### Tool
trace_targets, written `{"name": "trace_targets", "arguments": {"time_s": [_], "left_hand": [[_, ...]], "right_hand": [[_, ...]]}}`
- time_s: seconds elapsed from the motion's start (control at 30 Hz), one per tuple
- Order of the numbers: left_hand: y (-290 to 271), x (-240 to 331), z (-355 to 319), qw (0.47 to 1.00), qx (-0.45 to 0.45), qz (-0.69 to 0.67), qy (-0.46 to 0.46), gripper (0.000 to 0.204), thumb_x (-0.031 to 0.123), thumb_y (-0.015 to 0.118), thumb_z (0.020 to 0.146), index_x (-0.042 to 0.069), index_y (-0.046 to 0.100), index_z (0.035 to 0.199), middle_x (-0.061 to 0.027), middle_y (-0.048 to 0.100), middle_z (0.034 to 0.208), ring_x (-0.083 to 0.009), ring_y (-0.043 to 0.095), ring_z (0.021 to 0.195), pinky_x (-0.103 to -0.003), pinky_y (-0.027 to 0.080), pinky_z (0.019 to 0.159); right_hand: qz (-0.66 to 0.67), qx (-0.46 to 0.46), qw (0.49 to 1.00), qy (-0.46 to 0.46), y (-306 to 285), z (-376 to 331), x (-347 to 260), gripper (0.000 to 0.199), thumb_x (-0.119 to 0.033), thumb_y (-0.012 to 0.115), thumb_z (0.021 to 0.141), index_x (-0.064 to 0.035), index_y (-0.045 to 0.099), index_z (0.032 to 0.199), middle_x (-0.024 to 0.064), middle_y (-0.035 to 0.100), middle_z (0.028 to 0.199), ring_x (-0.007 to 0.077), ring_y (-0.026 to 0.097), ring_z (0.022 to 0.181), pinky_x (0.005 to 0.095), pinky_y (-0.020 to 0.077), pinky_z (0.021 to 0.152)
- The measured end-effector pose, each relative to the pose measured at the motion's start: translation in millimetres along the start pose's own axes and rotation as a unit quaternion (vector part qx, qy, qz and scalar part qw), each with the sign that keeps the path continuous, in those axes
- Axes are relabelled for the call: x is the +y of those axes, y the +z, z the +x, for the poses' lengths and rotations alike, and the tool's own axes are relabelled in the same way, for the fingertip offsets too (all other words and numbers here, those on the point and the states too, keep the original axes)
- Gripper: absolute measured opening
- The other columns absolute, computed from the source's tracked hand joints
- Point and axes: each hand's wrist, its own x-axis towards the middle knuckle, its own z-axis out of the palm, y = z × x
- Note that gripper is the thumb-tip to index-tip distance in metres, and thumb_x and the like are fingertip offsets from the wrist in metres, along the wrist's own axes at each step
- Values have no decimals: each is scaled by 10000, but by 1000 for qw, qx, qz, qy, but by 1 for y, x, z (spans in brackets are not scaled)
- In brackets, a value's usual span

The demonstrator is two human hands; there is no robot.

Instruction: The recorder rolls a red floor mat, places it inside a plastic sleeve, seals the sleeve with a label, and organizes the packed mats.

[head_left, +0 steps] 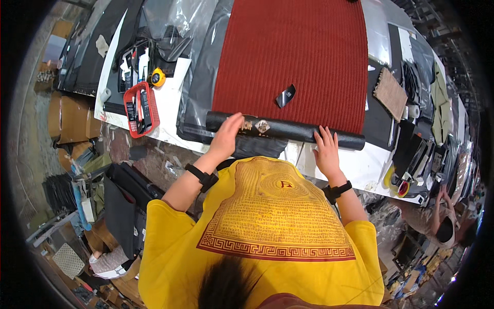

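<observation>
A red ribbed mat lies flat on the white worktable, its near end rolled into a black tube with the black backing outward. My left hand rests palm-down on the left part of the roll, fingers spread. Over the right part, my right hand presses flat in the same way. Both wrists carry black bands. A small black tag lies on the red surface just beyond the roll.
A red basket of tools and a yellow tape measure sit at the table's left. Black mats, plastic sheets and a woven brown sample lie around. Tape rolls sit at the right edge. Another person works at lower right.
</observation>
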Motion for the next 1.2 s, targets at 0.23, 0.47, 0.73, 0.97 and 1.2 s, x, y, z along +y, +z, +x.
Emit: {"name": "trace_targets", "arguments": {"time_s": [0.23,0.47,0.73,0.97,1.2], "left_hand": [[-18,-10,8,997,61,52,-10,373,23,598,822,30,547,1192,-154,528,1221,-348,518,1158,-460,410,1013],[6,-22,40,989,-14,107,105,346,76,656,753,83,648,1099,-83,608,1120,-318,543,1076,-448,454,949],[-10,-37,131,987,-160,-15,-5,263,208,577,913,40,649,1103,-128,637,1028,-318,573,1034,-419,465,891],[65,22,206,975,-127,64,-169,454,346,725,819,-22,571,1036,-205,642,981,-355,630,964,-459,493,793],[82,29,218,976,-202,78,1,200,220,698,815,52,646,908,-173,659,970,-350,642,928,-461,510,785]], "right_hand": [[6,34,999,9,1,4,1,566,-144,693,792,-64,499,1318,141,406,1455,337,323,1392,531,205,1152],[18,127,992,8,0,42,14,373,-241,658,844,-94,575,1176,100,563,1182,279,495,1166,453,329,1031],[-64,127,990,23,-1,114,51,267,-340,574,918,-102,584,1040,86,553,995,270,548,965,409,440,784],[-71,130,988,35,2,121,51,346,-358,577,920,-87,568,1134,82,563,995,254,551,962,397,416,828],[25,199,980,13,4,114,22,179,-106,605,808,-115,589,987,58,529,942,268,513,963,409,389,825]]}}
